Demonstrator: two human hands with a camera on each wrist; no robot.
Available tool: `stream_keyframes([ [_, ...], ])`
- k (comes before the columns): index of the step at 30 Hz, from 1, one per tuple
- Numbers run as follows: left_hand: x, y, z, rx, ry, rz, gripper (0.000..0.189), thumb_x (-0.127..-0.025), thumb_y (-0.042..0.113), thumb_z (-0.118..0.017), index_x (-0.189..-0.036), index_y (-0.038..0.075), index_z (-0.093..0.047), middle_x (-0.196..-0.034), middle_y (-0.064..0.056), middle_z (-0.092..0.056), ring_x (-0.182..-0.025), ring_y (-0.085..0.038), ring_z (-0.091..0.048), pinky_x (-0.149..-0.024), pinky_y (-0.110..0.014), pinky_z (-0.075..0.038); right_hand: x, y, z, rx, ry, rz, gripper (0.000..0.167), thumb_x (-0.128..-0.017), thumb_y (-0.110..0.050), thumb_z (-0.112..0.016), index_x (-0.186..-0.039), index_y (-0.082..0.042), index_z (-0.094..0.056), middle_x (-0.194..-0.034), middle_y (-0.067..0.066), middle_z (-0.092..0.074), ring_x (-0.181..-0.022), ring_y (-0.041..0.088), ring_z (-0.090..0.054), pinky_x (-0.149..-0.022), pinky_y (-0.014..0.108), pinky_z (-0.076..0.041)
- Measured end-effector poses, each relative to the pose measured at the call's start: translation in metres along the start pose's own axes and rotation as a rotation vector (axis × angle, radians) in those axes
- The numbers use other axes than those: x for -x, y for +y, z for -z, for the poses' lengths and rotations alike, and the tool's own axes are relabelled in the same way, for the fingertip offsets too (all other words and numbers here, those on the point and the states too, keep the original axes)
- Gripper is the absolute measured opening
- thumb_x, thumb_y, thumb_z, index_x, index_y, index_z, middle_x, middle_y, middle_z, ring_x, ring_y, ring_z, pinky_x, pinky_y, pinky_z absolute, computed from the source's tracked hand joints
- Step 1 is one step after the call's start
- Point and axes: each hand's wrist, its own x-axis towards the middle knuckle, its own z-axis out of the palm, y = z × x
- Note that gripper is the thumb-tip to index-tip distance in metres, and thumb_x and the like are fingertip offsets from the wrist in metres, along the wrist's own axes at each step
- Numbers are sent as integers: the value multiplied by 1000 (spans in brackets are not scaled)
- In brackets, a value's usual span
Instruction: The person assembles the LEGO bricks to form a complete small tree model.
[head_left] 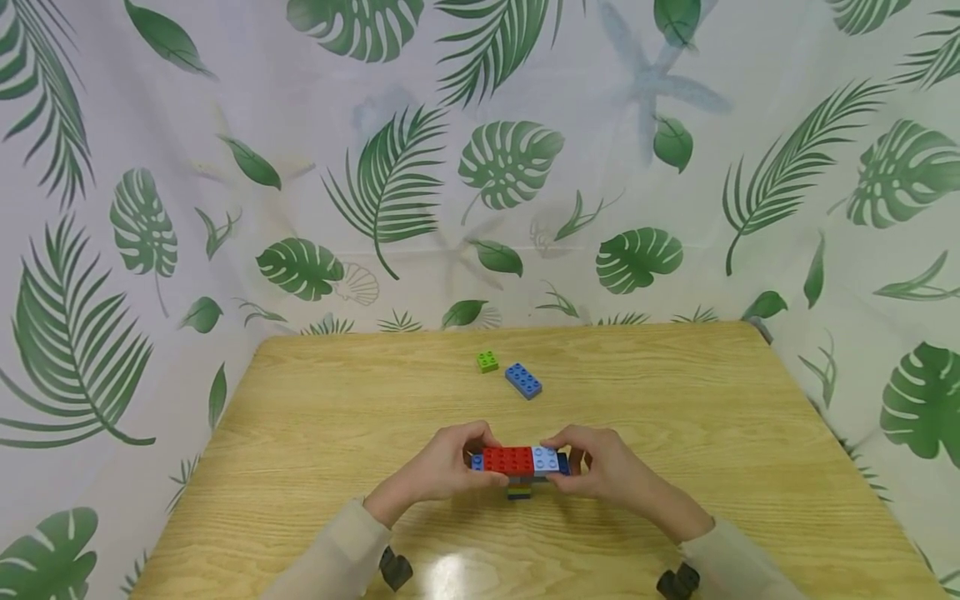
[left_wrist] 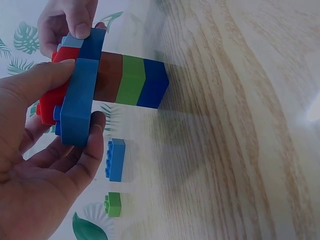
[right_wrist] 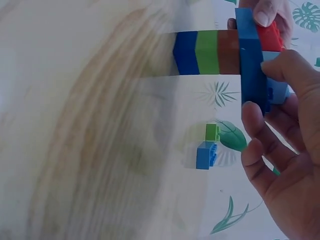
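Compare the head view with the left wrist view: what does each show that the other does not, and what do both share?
Head view only: the left sleeve, the right sleeve and the studded top face of the red brick.

Left wrist view only: the palm side of the left hand and a clear side face of the brown brick.

Both: the two hands holding the brick build, the right hand included; the loose blue brick; the loose green brick; the table; the leaf-print backdrop.

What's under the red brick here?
Beneath the red brick runs a blue layer, then a brown brick, green brick and dark blue brick stacked downward. Its underside, and any studs meeting it, are covered.
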Motion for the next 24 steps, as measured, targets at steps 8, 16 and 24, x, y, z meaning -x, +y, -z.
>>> stream_keyframes([
  [8,1,2,1,-7,1,11,27,-90,27,-86,-108,19,-67,-108,3,-73,-92,-9,-65,-77,-24,-54,-4,-1,11,-51,-79,-24,35,-94,-20,-81,-126,-9,-73,-103,1,-74,-74,1,-56,-60,22,-49],
  [16,0,1,2,-25,-7,-3,28,-90,29,-86,-107,20,-65,-108,3,-73,-92,-8,-64,-77,-24,-54,-3,-2,8,-71,-88,-64,35,-94,-22,-81,-127,-13,-72,-106,0,-72,-72,4,-57,-61,23,-50],
  [24,0,0,2,-28,-12,-8,28,-90,29,-86,-107,20,-65,-107,3,-73,-91,-8,-64,-77,-23,-54,-4,-3,6,-77,-83,-53,32,-93,-18,-81,-123,-14,-71,-108,1,-73,-72,4,-57,-62,23,-51],
])
